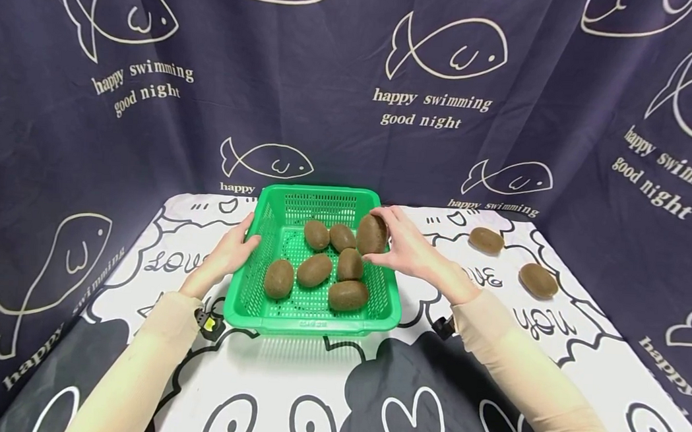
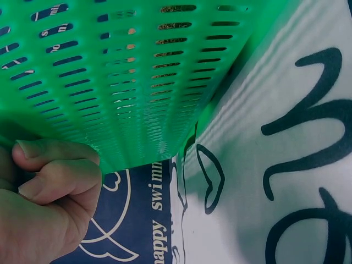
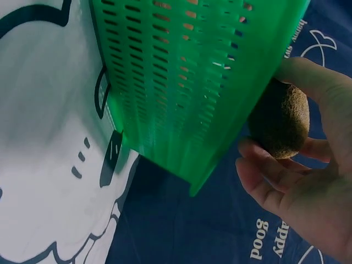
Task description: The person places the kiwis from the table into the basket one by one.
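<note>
A green plastic basket (image 1: 309, 324) with slotted walls stands on the table, with several brown kiwis (image 1: 314, 270) lying on its floor. My left hand (image 1: 234, 245) grips the basket's left rim; in the left wrist view its curled fingers (image 2: 60, 176) are against the green wall. Over the right side of the basket, my right hand (image 1: 406, 243) holds another kiwi (image 1: 372, 234) between thumb and fingers. The right wrist view has this kiwi (image 3: 283, 121) just beyond the basket's rim, held in the right hand (image 3: 313, 181).
Two more kiwis, one farther back (image 1: 486, 240) and one nearer (image 1: 538, 280), lie on the table to the right of the basket. A white and dark patterned cloth (image 1: 264, 383) covers the table. Dark blue fish-print curtains (image 1: 341, 97) hang behind and at both sides.
</note>
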{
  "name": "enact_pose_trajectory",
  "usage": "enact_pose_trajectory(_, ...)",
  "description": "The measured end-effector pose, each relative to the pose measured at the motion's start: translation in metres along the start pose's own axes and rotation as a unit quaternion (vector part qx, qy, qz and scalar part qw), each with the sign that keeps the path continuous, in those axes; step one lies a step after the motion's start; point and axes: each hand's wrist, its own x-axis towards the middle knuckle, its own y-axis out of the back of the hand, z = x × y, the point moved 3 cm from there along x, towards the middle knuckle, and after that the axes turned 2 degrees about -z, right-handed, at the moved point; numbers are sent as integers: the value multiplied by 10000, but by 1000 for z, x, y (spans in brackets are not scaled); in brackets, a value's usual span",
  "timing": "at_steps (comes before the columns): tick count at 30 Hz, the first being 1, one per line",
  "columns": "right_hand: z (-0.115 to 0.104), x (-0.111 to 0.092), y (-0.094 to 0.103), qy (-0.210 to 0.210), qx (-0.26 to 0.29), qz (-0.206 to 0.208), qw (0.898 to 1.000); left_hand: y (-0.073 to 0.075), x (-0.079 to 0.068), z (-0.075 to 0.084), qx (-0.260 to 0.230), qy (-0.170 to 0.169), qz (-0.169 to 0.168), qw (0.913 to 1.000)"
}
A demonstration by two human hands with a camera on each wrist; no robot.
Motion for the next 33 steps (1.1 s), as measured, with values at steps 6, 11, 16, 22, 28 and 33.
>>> enact_pose_trajectory(6,-5,3,-8,-131,24,-261,9996,0,0,0,5,19,-6,10000)
enact_pose_trajectory(11,-11,3,-14,-103,-11,-320,9994,-1,1,-1,4,13,2,10000)
enact_pose_trajectory(16,-15,4,-22,86,-28,-261,9996,0,1,-1,-7,6,1,10000)
enact_pose_trajectory(22,-20,4,-32,182,107,-397,9990,0,1,-1,-15,12,-2,10000)
enact_pose_trajectory(28,-25,5,-39,250,87,-525,9983,-1,1,-1,1,18,0,10000)
enact_pose_trajectory(33,-28,6,-42,300,-112,-519,9981,-1,1,-1,-2,10,-2,10000)
